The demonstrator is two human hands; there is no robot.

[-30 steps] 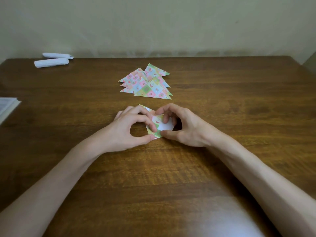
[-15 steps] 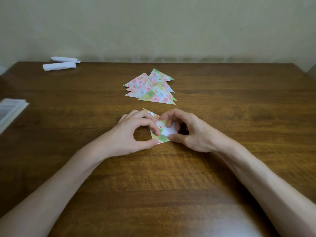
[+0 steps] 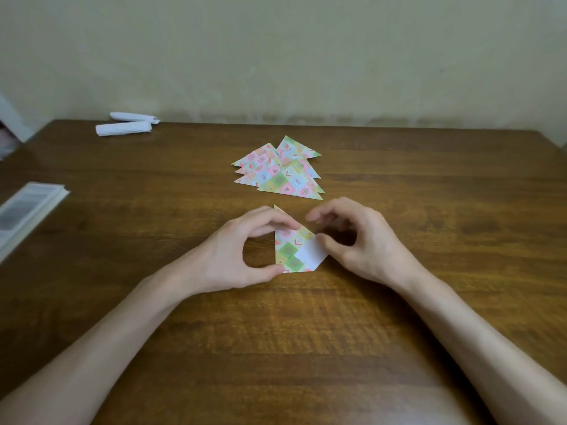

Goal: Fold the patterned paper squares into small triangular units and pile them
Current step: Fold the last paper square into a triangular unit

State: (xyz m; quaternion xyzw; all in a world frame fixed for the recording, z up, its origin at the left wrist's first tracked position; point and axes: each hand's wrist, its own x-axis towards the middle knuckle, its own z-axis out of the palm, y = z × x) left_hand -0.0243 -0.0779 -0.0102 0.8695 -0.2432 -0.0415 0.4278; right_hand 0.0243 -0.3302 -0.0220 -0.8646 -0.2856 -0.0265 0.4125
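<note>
While the half-folded paper (image 3: 291, 251) lies flat on the table (image 3: 429, 210) just in front of the person, between the two hands, the step in hand looks like one of the middle folds of a single unit. A white flap of its plain side is turned up at the near right corner. Its sharp tip points away from the person, toward the pile of finished triangles (image 3: 280, 171) close beyond, and its long axis runs near to far along the straight left edge.

The left hand (image 3: 242, 251) grips the paper, forefinger on the upper part and thumb on the near left corner. The right hand (image 3: 363, 237) is curled, its thumb touching the flap's edge; whether it pinches the flap I cannot tell.

Next, I judge, the flap needs pressing flat and creasing while the left hand anchors the piece.
</note>
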